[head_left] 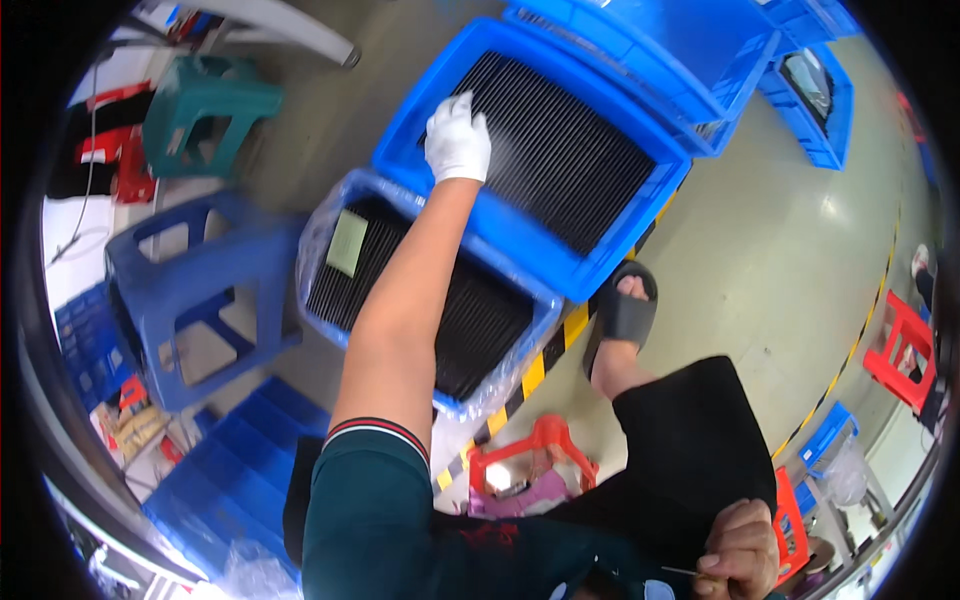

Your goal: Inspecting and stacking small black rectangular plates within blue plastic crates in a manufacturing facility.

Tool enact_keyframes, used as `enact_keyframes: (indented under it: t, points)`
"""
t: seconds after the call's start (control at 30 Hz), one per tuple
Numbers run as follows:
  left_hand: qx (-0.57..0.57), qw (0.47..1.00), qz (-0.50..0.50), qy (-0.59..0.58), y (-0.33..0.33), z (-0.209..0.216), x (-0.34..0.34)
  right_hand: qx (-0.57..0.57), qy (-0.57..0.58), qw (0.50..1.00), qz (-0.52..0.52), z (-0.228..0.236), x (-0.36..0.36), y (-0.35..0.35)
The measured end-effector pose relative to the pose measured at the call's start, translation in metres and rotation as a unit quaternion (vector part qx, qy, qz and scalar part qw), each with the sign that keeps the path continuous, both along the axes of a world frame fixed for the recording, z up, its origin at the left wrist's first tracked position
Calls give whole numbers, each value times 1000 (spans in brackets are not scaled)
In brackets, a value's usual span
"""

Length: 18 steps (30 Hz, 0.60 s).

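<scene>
My left hand (pixel 458 142), in a white glove, reaches over the far left edge of a blue bin (pixel 400 150) and is close to or touching the rows inside. Thumb and forefinger stand apart, with nothing visible between them. Thin black strips (pixel 560 150) fill that bin in tight parallel rows. My bare right hand (pixel 742 548) is low at the right, closed around a small tool with a thin metal shaft (pixel 680 571); its handle is mostly hidden in my fist. Under my left forearm stands a plastic-lined bin (pixel 548 300) of similar black strips (pixel 480 330), bearing a pale green slip (pixel 347 243).
Empty blue crates (pixel 690 60) stand beyond the full bin. A blue stool (pixel 200 290) and a green stool (pixel 205 115) are at left, a red stool (pixel 535 450) near my legs. Yellow-black floor tape (pixel 535 378) runs past my sandalled foot (pixel 628 310).
</scene>
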<state>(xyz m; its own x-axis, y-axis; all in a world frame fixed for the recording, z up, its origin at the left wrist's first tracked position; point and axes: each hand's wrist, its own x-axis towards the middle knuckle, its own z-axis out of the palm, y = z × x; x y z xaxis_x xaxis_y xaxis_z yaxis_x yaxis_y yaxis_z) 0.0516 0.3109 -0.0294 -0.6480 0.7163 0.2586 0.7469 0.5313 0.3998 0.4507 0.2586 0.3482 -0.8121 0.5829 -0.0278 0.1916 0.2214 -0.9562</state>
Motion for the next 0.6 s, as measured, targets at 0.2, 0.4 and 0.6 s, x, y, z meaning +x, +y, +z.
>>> enact_keyframes:
  t: [0.2, 0.4, 0.6]
  points:
    - [151, 987, 33, 33, -149, 80, 5, -12, 57, 997, -57, -9, 16, -35]
    - [-2, 949, 283, -138, -300, 58, 46, 20, 99, 995, -2, -7, 9, -53]
    - [-210, 949, 192, -134, -331, 51, 148, 53, 131, 988, 61, -11, 0, -60]
